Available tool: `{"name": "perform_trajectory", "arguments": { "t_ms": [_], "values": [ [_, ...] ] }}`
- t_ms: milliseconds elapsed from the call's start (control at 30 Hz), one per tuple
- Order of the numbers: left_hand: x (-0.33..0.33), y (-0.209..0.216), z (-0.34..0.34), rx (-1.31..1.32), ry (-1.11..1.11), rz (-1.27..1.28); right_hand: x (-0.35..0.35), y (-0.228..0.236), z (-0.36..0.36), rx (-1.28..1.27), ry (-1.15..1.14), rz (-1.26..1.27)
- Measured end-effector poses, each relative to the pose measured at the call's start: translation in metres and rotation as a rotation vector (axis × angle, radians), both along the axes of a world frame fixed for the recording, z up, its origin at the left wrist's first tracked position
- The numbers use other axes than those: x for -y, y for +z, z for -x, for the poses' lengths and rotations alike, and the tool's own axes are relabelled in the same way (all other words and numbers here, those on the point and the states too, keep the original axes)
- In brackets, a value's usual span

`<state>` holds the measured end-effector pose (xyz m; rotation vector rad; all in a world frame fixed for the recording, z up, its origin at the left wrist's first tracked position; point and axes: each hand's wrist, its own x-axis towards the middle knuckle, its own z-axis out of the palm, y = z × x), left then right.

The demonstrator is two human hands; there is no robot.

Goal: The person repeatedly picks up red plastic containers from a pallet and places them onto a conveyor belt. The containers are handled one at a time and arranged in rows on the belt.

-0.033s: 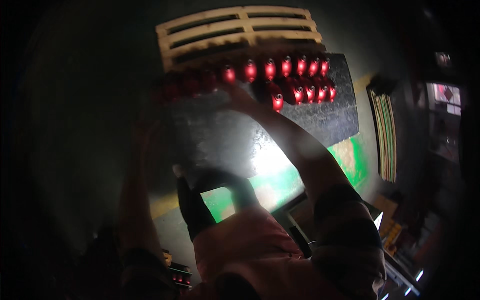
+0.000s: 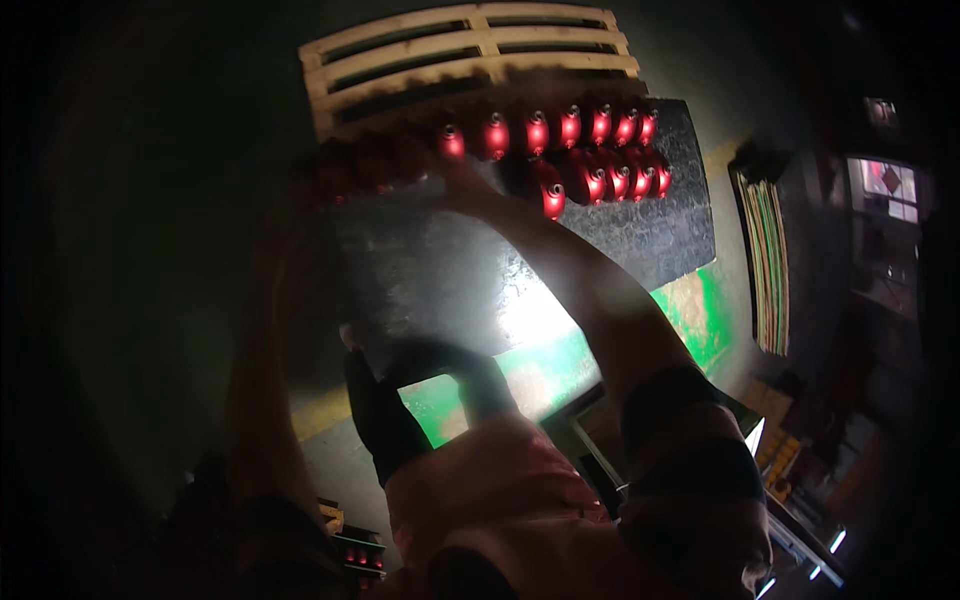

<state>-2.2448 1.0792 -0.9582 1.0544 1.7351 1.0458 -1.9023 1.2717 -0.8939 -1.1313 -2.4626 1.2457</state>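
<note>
Stretched forward with the right hand [image 2: 463,188], low at the near side of the back row of red cylinders [image 2: 497,138]. Too dim and blurred at the fingers to tell how far open, or to tell a grip from a light touch or a small gap. Stretched forward too with the left hand [image 2: 283,240], deep in shadow near the dark left end of that row; cannot tell its opening, nor anything held.

Glowing bright red just beyond the right hand and off to its right; fading to dark maroon between the two hands. Counting five cylinders in the shorter front row, all to the right of the right hand, with the nearest just beyond the forearm.

Spread beneath the cylinders and under the right hand: a dark, scuffed board [image 2: 420,265], with strong glare left of the right forearm. Set beyond the cylinders, farther out than both hands: a slatted pallet [image 2: 490,48].

Visible nearer than the hands, between the forearms: a pink garment [image 2: 490,485] and a green patch of floor [image 2: 425,410]. Stacked well to the right of the right hand: thin sheets [image 2: 768,265]. Farther right still: a window [image 2: 895,190].
</note>
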Motion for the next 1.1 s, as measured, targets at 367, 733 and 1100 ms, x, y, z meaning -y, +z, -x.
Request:
{"name": "perform_trajectory", "arguments": {
  "t_ms": [367, 733, 1100],
  "values": [
    [-0.158, 0.031, -0.003, -0.316, -0.479, -0.301, -0.084, -0.026, 0.051, -0.152, 0.144, -0.312],
    [-0.152, 0.031, -0.014, -0.421, -0.5, -0.304, -0.059, -0.025, 0.065, -0.279, 0.144, -0.258],
    [0.039, 0.067, 0.007, -0.766, -0.536, -0.31, 0.089, -0.034, 0.01, -0.36, 0.102, -0.321]
  ]
}}
